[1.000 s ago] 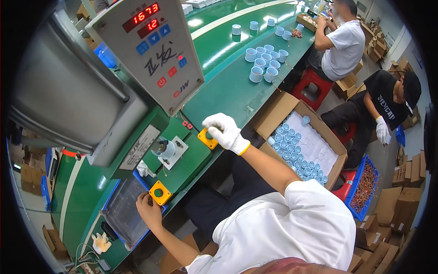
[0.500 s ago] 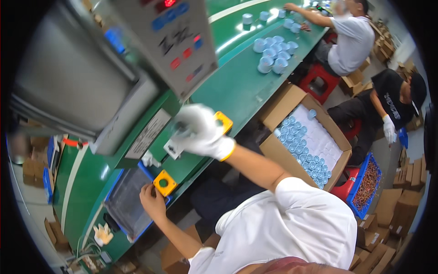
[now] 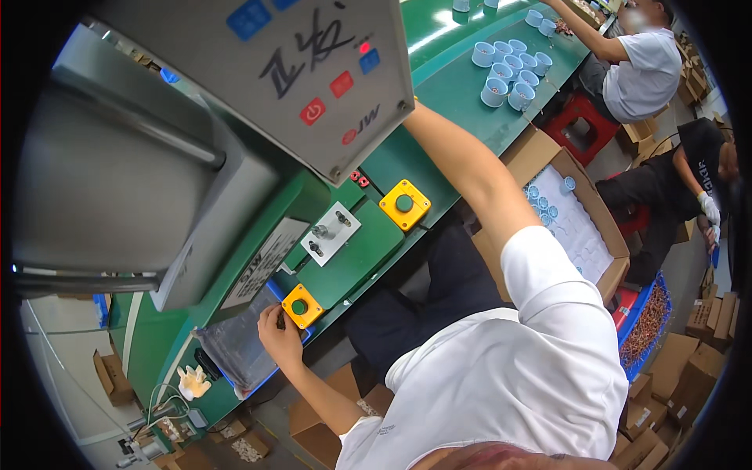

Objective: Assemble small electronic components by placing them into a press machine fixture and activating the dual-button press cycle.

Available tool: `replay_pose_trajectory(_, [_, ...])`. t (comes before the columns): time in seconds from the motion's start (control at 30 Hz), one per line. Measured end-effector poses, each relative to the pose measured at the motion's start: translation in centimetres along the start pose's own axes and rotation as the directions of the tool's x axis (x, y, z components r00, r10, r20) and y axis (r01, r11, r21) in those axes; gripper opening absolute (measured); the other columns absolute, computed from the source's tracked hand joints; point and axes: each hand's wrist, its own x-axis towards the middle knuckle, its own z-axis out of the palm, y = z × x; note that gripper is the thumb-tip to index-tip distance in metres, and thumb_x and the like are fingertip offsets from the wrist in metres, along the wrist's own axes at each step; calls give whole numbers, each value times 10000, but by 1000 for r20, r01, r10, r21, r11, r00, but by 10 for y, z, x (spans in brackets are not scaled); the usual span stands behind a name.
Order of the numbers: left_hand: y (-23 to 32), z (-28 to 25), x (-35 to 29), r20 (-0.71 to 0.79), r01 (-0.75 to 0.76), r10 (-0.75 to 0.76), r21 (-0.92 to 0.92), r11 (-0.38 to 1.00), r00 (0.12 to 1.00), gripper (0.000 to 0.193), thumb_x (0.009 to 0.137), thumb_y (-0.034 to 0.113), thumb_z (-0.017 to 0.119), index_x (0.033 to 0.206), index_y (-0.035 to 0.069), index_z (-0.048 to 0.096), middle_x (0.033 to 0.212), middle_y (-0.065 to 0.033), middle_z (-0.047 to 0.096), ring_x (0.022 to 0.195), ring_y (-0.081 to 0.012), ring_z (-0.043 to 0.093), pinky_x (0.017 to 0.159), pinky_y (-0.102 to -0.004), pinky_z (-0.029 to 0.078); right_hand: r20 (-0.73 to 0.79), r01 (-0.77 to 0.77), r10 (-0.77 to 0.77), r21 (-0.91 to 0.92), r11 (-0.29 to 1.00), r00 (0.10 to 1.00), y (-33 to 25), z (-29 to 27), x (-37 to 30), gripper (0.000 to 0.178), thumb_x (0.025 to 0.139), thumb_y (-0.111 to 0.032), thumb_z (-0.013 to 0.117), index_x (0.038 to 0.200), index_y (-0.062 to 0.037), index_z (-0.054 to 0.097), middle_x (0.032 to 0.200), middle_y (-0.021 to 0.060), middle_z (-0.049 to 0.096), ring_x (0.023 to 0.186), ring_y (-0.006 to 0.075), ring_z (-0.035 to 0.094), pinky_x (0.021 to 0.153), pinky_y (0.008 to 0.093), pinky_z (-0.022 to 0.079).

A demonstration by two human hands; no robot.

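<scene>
My left hand [image 3: 280, 335], bare, rests at the edge of a blue-rimmed tray [image 3: 249, 329], beside a yellow button box [image 3: 311, 314] with a green button. Its fingers are curled round something small and dark that I cannot make out. My right forearm [image 3: 470, 160] reaches forward over the bench, and the hand is hidden behind the machine's control panel [image 3: 313, 78]. Under the press head [image 3: 262, 262], a pale metal plate [image 3: 338, 249] carries an upright metal post and two dark fittings. A second yellow button box [image 3: 413, 215] sits to its right.
Several light-blue cups [image 3: 501, 70] stand on the green bench [image 3: 439, 94]. An open carton [image 3: 599, 262] of blue parts is at my right. Two people [image 3: 638, 74] work beyond it, near a red stool [image 3: 581, 125]. A pale glove [image 3: 193, 382] lies at the lower left.
My gloved right hand has left the plate and gone forward behind the panel, uncovering the post and fittings. My left hand stays by the near button box. The whole view has shifted.
</scene>
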Motion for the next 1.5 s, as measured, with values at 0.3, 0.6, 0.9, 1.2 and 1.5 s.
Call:
replay_pose_trajectory(0.3, [5,3,2,-90,105,-108,-45,993,990,164,948,27,786,1065,-89,774,1132,-159,764,941,-280,766,879,-363,597,-399,-157,-285,-778,608,872,98,-128,-147,437,782,-352,907,1158,-165,788,1502,71,608,1392,374,537,1131,523,497])
replay_pose_trajectory(0.6, [13,-31,-2,134,31,-40,71,997,990,168,942,52,780,1057,-69,763,1184,-172,750,1064,-370,734,961,-428,567,-393,-221,-210,-801,557,895,96,-106,-145,248,844,-292,854,1015,-117,816,1497,70,632,1385,358,543,1147,529,472])
replay_pose_trajectory(0.9, [-8,-29,-18,87,63,-62,-11,998,994,107,944,31,781,1009,-49,752,1191,-186,729,1096,-374,713,971,-417,553,-49,-78,118,502,861,992,-44,-67,-203,275,1032,-35,756,1279,3,642,1553,180,615,1280,204,681,1047,350,583])
replay_pose_trajectory(1.2, [1,-23,-28,-77,82,-89,-95,992,993,124,980,46,793,1076,-32,793,963,-154,793,861,-279,764,836,-371,587,-304,472,-378,353,808,874,-162,-2,-200,630,781,-187,939,1339,-26,696,1237,182,755,1097,401,744,948,458,609])
replay_pose_trajectory(1.5, [-6,-22,-28,-123,53,-61,-66,996,991,159,1002,108,808,1078,-31,797,985,-190,795,883,-313,771,815,-386,582,-387,576,-460,272,771,799,-174,-7,-203,600,703,-121,1006,1222,8,735,1148,160,771,970,358,771,880,397,627])
